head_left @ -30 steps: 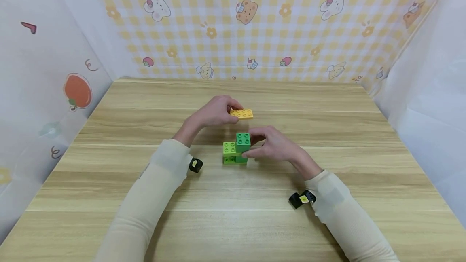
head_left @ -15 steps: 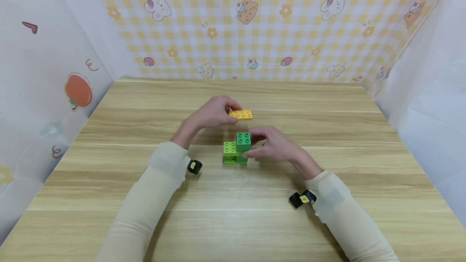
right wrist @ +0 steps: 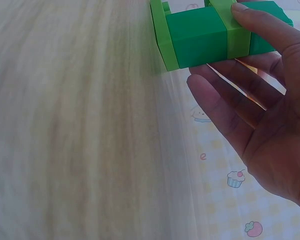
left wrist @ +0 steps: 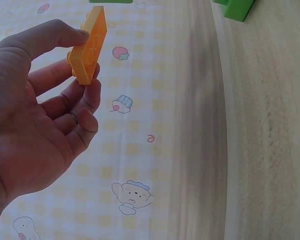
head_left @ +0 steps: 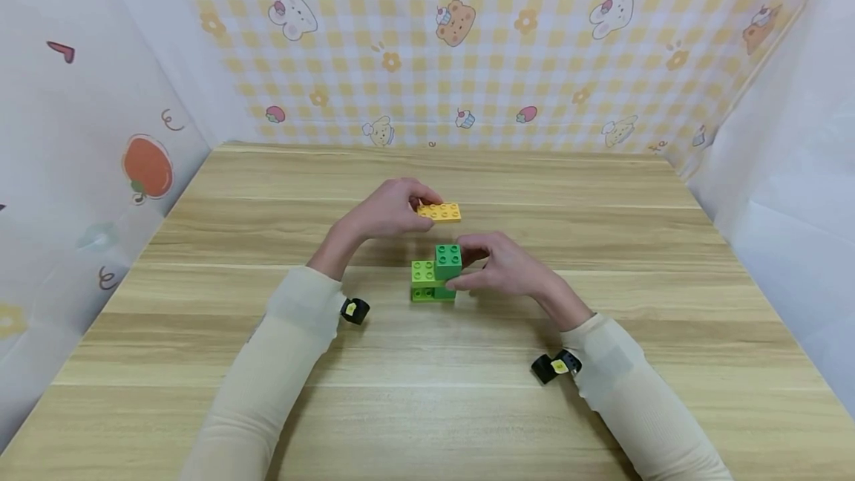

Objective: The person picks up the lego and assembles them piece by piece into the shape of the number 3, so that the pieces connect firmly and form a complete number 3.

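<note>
My left hand (head_left: 395, 208) pinches a flat yellow building brick (head_left: 444, 212) by its left end, raised over the table behind the stack. In the left wrist view the thumb presses one face of the yellow brick (left wrist: 89, 47) and the fingers curl behind it. My right hand (head_left: 502, 266) grips the right side of a stack of green bricks (head_left: 424, 273). Lime plates alternate with dark green blocks in this stack, and a dark green block (head_left: 447, 262) tops its right side. In the right wrist view the thumb lies on the upper lime plate (right wrist: 235, 30).
The stack stands on a wood-grain table (head_left: 427, 407). A checked, cartoon-printed backdrop (head_left: 414, 58) rises at the table's far edge, with pale sheets on both sides. Each sleeve carries a small black wrist device, one being the left device (head_left: 355, 310).
The left hand and yellow brick have shifted slightly left and toward the person. The right hand stays on the green stack, which looks unchanged.
</note>
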The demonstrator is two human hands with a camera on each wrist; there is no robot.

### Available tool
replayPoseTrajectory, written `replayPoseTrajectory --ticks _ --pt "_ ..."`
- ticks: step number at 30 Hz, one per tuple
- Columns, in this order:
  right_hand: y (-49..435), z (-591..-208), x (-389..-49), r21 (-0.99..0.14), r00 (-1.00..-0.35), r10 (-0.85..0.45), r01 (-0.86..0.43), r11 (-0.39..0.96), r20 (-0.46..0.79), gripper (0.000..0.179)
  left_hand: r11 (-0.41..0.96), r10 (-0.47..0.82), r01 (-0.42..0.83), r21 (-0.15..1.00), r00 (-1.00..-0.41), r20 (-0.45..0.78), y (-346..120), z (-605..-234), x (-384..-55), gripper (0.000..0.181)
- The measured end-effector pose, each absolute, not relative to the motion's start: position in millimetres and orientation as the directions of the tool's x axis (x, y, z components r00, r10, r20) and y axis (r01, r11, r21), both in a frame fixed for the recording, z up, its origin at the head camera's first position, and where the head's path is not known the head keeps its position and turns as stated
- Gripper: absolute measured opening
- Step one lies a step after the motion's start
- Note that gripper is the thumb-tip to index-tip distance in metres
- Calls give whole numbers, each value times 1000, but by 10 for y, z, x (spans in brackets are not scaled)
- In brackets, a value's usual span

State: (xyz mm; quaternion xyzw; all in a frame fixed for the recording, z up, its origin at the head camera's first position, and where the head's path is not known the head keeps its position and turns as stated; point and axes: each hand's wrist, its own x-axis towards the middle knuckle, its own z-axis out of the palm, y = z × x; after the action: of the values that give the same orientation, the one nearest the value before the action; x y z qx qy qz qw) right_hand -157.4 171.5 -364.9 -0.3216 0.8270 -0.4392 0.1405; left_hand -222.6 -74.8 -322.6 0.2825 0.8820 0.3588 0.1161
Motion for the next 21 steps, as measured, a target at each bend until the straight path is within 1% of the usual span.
replayPoseTrajectory --ticks 21 --pt "1713 -3665 -1588 -818 -755 -654 -405 408 47 21 576 577 415 704 -817 10 -809 -3146 -2141 41"
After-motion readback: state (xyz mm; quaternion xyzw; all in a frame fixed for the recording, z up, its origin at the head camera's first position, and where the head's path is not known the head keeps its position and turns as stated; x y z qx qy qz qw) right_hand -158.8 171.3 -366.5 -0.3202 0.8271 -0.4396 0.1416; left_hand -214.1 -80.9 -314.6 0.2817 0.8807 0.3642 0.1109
